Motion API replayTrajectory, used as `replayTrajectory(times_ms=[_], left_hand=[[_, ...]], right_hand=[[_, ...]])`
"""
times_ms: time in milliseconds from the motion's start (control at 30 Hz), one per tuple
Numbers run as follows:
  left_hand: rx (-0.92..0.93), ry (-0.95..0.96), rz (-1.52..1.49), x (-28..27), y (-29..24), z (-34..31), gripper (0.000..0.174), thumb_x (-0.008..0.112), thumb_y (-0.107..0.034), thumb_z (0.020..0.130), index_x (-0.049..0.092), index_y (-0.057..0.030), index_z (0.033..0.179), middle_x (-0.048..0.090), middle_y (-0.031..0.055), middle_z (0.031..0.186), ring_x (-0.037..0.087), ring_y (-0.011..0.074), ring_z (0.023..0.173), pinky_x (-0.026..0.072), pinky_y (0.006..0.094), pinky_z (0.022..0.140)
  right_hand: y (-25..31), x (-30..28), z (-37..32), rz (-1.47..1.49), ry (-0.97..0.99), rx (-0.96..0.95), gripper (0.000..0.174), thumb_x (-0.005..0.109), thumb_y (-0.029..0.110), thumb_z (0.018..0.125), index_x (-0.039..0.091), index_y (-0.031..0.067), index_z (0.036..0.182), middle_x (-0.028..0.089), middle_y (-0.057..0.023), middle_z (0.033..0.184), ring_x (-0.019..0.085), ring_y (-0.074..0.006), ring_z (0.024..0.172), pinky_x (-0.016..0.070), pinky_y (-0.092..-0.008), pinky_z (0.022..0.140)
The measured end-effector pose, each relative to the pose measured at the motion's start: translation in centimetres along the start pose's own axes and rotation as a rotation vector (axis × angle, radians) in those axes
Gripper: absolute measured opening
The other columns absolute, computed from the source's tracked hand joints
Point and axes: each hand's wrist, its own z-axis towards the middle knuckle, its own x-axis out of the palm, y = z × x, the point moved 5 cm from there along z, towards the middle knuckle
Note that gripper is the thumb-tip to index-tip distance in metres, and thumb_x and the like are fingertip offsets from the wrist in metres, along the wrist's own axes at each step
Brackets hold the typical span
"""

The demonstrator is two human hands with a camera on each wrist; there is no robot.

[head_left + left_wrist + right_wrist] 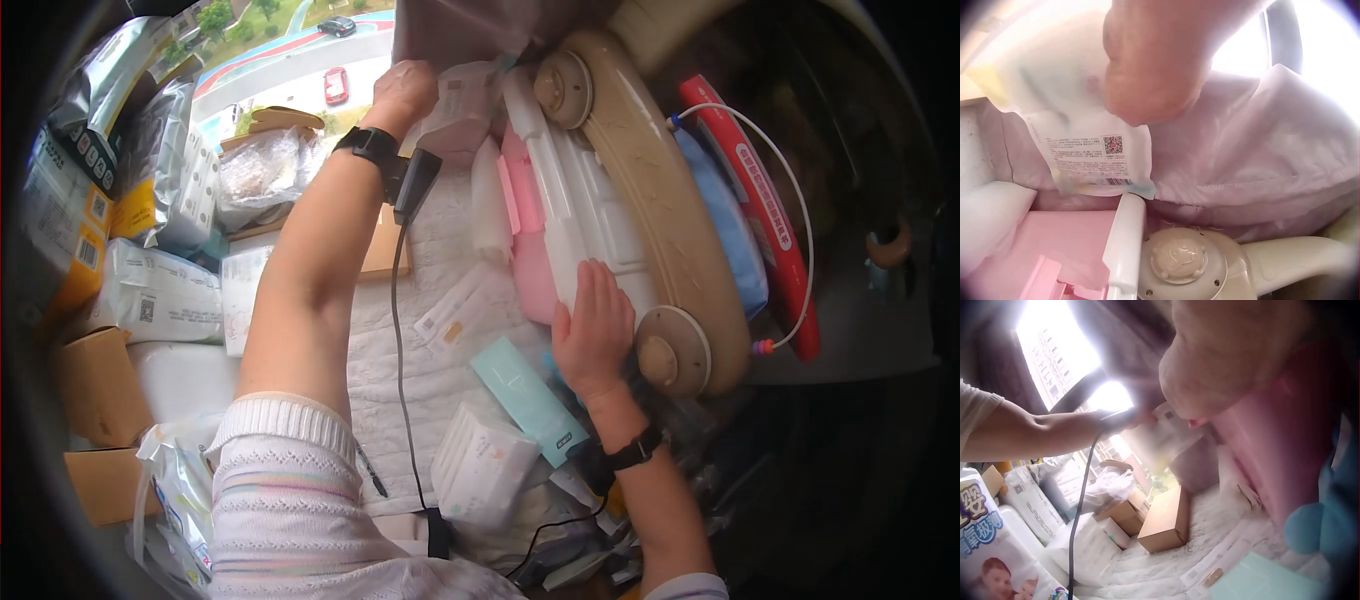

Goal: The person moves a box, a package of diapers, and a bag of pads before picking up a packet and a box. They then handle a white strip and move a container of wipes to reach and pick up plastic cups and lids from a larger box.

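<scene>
My left hand [405,92] is at the far end by the window, fingers curled at the upper edge of a pale plastic packet [1088,153]. Small print, a QR code and a barcode show on the packet's lower part, which hangs beside mauve cloth [1260,144]. My right hand [595,335] lies with fingers extended on a white plastic panel [572,200]. Pink plastic [530,265] runs along that panel's left side. Right of it stands a long beige plastic piece [665,190] with a round knob at each end.
Boxes and plastic-wrapped packs [160,285] crowd the left side below the window. A mint-green box [530,398] and a white tissue pack [482,462] lie near the right forearm. A red box [755,215] leans at the right. A black cable [402,350] trails from the left wrist.
</scene>
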Motion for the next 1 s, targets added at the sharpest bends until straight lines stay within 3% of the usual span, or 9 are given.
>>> replayTrajectory(times_ms=[167,233,300,400,567,767,867,933,1000], left_hand=[[0.142,-0.201,-0.068,-4.1,1.0,0.7,0.024,0.050,-0.011,0.076,0.068,-0.0054,0.092,0.064,0.0192,0.093,0.061,0.0360,0.088,0.0485,0.0424,0.076],[0.205,-0.181,-0.096,-6.6,-1.5,-1.0,0.025,0.050,-0.011,0.076,0.067,-0.0049,0.094,0.063,0.0196,0.092,0.060,0.0355,0.087,0.0480,0.0420,0.075],[0.247,-0.319,-0.029,-7.8,-2.9,-0.8,0.022,0.049,-0.018,0.081,0.066,-0.0109,0.095,0.063,0.0187,0.087,0.060,0.0356,0.086,0.0470,0.0449,0.075],[0.349,-0.428,-0.090,-8.6,-6.1,0.6,0.024,0.050,-0.014,0.079,0.067,-0.0129,0.096,0.064,0.0179,0.089,0.061,0.0348,0.086,0.0482,0.0440,0.075],[0.336,-0.339,-0.051,-6.4,-10.1,5.4,0.028,0.050,-0.011,0.076,0.067,-0.0146,0.098,0.065,0.0147,0.097,0.062,0.0330,0.092,0.0495,0.0433,0.080],[0.493,-0.169,-0.015,-2.3,-13.8,8.1,0.025,0.052,-0.012,0.078,0.066,-0.0092,0.098,0.064,0.0166,0.099,0.061,0.0328,0.094,0.0485,0.0412,0.083],[0.447,-0.107,-0.001,-1.1,-13.0,8.9,0.027,0.056,-0.015,0.077,0.066,-0.0095,0.102,0.064,0.0165,0.101,0.061,0.0324,0.095,0.0480,0.0404,0.085],[0.597,-0.280,-0.177,-2.0,-11.5,7.2,0.033,0.059,-0.017,0.075,0.064,-0.0092,0.106,0.064,0.0154,0.101,0.061,0.0320,0.095,0.0476,0.0409,0.085],[0.528,-0.227,-0.111,-2.8,-8.4,5.7,0.038,0.059,-0.020,0.074,0.062,-0.0061,0.110,0.064,0.0152,0.098,0.065,0.0290,0.082,0.0504,0.0388,0.080]], right_hand=[[-0.1,0.1,0.1,-0.020,0.006,0.010,0.057,0.056,0.020,0.079,0.039,-0.0010,0.129,0.045,-0.0185,0.128,0.044,-0.0316,0.118,0.0342,-0.0441,0.094],[0.0,0.1,0.1,-0.020,-0.004,0.010,0.057,0.055,0.020,0.079,0.039,-0.0010,0.129,0.045,-0.0184,0.128,0.045,-0.0313,0.118,0.0342,-0.0441,0.094],[0.0,0.0,0.2,-0.014,0.010,0.017,0.057,0.055,0.020,0.079,0.039,-0.0008,0.129,0.045,-0.0185,0.128,0.045,-0.0313,0.118,0.0343,-0.0444,0.094],[0.0,-0.1,0.1,-0.010,0.021,0.030,0.058,0.055,0.020,0.079,0.038,-0.0003,0.130,0.046,-0.0186,0.127,0.045,-0.0314,0.118,0.0345,-0.0449,0.094],[-0.2,0.0,0.0,0.012,0.014,0.034,0.059,0.055,0.020,0.079,0.038,0.0002,0.131,0.047,-0.0188,0.127,0.045,-0.0320,0.118,0.0348,-0.0456,0.093],[-0.1,-0.1,0.0,0.019,0.015,0.043,0.058,0.056,0.020,0.078,0.039,0.0003,0.130,0.047,-0.0181,0.127,0.046,-0.0312,0.119,0.0352,-0.0460,0.093],[-0.1,-0.1,0.0,0.020,0.013,0.042,0.058,0.056,0.020,0.078,0.040,0.0005,0.130,0.047,-0.0177,0.127,0.046,-0.0306,0.119,0.0354,-0.0455,0.093],[-0.1,-0.2,-0.1,0.018,-0.015,0.023,0.058,0.057,0.020,0.078,0.040,0.0005,0.130,0.048,-0.0174,0.127,0.046,-0.0303,0.119,0.0357,-0.0445,0.093],[-0.3,-0.2,-0.1,0.006,-0.022,0.031,0.058,0.057,0.020,0.078,0.040,0.0004,0.130,0.048,-0.0174,0.127,0.046,-0.0301,0.119,0.0356,-0.0441,0.093]])
